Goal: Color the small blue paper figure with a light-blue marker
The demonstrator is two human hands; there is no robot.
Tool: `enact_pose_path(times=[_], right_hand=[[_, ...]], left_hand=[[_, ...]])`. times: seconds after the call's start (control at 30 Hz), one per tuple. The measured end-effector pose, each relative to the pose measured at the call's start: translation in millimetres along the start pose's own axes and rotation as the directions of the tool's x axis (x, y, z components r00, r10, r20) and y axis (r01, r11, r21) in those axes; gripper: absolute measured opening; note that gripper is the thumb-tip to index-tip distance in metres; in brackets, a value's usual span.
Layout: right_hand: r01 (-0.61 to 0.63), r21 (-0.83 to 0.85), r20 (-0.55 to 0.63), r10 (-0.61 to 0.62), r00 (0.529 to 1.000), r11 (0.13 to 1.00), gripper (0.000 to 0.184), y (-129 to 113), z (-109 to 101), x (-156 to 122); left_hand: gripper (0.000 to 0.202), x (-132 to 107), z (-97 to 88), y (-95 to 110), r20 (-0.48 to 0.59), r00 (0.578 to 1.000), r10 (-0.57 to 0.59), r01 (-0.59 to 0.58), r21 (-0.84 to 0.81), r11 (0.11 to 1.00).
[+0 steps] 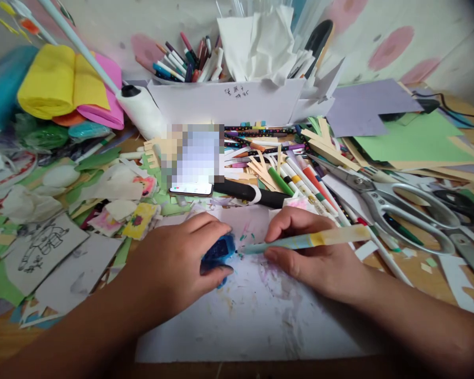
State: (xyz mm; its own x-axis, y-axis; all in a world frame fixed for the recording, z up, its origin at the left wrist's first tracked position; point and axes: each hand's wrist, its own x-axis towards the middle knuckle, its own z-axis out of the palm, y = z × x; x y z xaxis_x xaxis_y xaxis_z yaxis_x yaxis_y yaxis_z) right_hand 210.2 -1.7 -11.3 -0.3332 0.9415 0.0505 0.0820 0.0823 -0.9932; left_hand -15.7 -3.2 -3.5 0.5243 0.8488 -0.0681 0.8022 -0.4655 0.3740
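Observation:
My left hand [177, 263] is closed around a small blue object [218, 251], pressing it onto a stained white sheet of paper [256, 316]. My right hand [312, 260] grips a long thin brush or stick [312, 240] with a pale blue and yellow handle. Its tip points left and meets the blue object. Both hands rest on the white sheet in the middle of the desk.
A phone [193, 160] lies just behind the hands, beside a black marker [253, 193]. Large silver scissors [395, 202] lie at the right. Loose markers [296, 176], wooden sticks, paper scraps, a drawing [43, 247], crepe rolls [51, 79] and a white organiser box [225, 100] crowd the desk.

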Motion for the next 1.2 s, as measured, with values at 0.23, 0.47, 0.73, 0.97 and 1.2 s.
enact_pose_path(times=[0.23,0.47,0.73,0.97,1.2], right_hand=[[0.089,-0.114,0.014,-0.088,0.996,0.989,0.009,-0.6,2.5,-4.0],[0.105,-0.205,0.049,-0.097,0.994,0.973,0.008,2.3,5.3,-5.8],[0.06,-0.172,0.029,-0.056,0.998,0.983,0.01,-1.2,6.2,-0.7],[0.014,-0.117,0.0,-0.014,1.0,0.993,0.011,3.5,-0.8,0.8],[0.053,-0.179,0.05,-0.045,0.998,0.982,0.008,4.6,3.1,-2.8]], left_hand=[[0.028,-2.8,0.1,2.0,-0.033,0.999,0.005,-0.004,0.016,1.0],[0.022,-1.3,2.1,3.3,-0.007,1.0,0.012,-0.011,0.083,0.996],[0.02,1.7,0.9,1.2,0.039,0.999,0.033,-0.038,0.128,0.991],[0.019,3.1,-1.3,3.0,0.059,0.998,-0.004,-0.003,0.11,0.994],[0.018,3.5,-0.4,1.8,0.053,0.999,0.001,-0.005,0.084,0.996]])
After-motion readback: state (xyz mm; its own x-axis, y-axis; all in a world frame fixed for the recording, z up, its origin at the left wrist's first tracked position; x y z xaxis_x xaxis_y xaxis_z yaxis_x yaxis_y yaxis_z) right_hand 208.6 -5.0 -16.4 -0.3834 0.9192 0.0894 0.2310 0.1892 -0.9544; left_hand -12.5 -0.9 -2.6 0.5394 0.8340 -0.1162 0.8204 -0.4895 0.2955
